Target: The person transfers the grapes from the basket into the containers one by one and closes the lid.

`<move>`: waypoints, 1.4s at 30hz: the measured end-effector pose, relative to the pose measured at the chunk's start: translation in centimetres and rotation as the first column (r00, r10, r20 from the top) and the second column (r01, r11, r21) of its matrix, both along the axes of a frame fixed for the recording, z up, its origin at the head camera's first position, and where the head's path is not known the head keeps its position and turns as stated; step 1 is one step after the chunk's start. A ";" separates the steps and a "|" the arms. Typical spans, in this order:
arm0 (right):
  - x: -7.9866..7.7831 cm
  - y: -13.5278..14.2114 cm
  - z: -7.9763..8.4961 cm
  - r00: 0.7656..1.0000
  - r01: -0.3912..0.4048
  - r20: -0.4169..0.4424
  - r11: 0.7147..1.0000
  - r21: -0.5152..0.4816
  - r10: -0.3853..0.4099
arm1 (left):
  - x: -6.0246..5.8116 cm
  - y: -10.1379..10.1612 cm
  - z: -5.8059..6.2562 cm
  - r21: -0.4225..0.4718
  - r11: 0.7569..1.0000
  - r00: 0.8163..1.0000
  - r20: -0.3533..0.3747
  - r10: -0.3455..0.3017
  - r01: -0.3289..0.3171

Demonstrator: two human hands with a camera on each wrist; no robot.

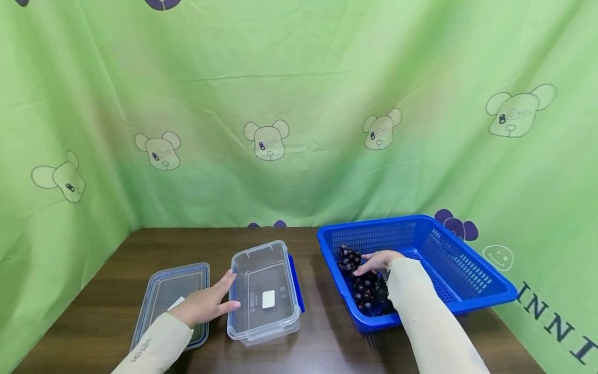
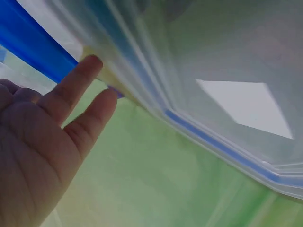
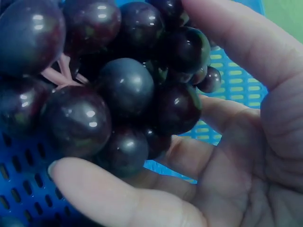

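Note:
My right hand (image 1: 379, 261) reaches into a blue plastic basket (image 1: 374, 224). Its fingers and thumb curl around a bunch of dark purple grapes (image 1: 366, 291); in the right wrist view the shiny grapes (image 3: 125, 87) sit between thumb and fingers, with pinkish stems showing. My left hand (image 1: 203, 304) has its fingers spread, with the fingertips at the left edge of a clear plastic food box (image 1: 263, 272). This box bears a white label and a blue clip along its right side. In the left wrist view the left hand (image 2: 42, 137) holds nothing.
Under the left forearm lies a second clear rectangular piece (image 1: 175, 285) with a blue-grey rim, partly hidden by the hand and sleeve. Everything stands on a brown wooden table (image 1: 112, 280). A green curtain (image 1: 317, 78) with bear drawings hangs behind and along both sides.

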State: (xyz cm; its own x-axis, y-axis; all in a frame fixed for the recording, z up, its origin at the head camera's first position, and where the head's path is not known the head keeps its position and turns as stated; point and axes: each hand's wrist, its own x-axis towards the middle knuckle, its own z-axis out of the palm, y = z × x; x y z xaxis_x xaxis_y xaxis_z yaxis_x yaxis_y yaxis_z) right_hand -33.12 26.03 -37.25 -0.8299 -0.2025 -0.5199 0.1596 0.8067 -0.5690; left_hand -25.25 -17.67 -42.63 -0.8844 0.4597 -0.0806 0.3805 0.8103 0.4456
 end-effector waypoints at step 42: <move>-0.8 -2.3 -1.5 0.997 0.014 -0.070 0.996 0.084 -0.009 | 0.2 0.5 0.3 -0.018 0.999 0.999 -0.028 0.039 -0.039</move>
